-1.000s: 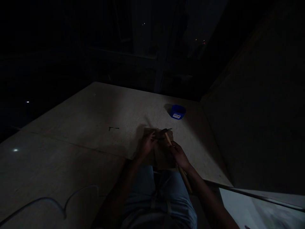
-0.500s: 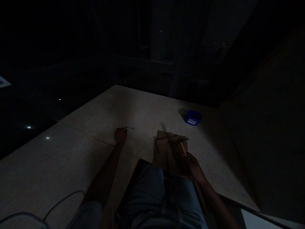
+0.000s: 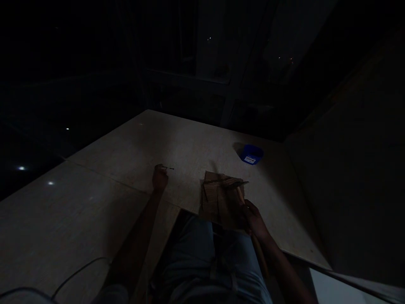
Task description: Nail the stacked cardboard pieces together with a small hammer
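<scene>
The scene is very dark. My left hand (image 3: 160,178) is stretched out over a pale board (image 3: 126,156), its fingers pinched at small dark nails (image 3: 169,168) lying there. My right hand (image 3: 253,221) grips the wooden handle of a hammer (image 3: 239,195), whose dark head rests across a brown piece of cardboard (image 3: 217,200). The cardboard lies at the board's near edge, above my lap.
A small blue tub (image 3: 251,153) with a white label stands at the board's far right. A tall panel (image 3: 348,177) leans up on the right. A dark cable (image 3: 72,276) loops across the lower left board. Beyond the far edge everything is black.
My left hand left the cardboard and reached out to the left to the small nails on the board. My right hand kept the hammer on the cardboard. The view swung left.
</scene>
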`<action>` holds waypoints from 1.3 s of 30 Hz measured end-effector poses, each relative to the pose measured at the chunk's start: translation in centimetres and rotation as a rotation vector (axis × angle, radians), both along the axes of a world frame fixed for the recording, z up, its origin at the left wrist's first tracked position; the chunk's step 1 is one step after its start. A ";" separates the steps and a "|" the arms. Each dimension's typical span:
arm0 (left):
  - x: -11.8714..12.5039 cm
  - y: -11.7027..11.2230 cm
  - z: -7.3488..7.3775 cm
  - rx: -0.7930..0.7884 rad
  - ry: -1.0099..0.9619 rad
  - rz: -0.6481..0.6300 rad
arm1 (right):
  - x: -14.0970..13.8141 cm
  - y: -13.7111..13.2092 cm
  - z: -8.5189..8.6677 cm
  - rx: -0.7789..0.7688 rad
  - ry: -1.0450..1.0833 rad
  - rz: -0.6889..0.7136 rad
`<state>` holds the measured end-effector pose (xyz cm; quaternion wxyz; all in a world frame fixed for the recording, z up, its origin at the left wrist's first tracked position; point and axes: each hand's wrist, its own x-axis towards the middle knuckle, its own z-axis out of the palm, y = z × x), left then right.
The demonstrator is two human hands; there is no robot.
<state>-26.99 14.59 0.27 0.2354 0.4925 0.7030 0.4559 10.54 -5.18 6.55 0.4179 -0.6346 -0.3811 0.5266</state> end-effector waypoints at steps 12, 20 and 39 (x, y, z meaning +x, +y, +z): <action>15.0 -5.7 3.3 -0.197 -0.832 -0.511 | 0.1 0.1 0.3 0.009 0.007 -0.032; 19.6 -5.9 1.7 -0.022 -0.399 -0.583 | 0.4 -0.1 0.0 0.039 0.072 -0.040; 21.9 -5.9 -0.2 -0.051 -0.106 -0.737 | 0.4 0.5 0.3 0.020 0.079 -0.014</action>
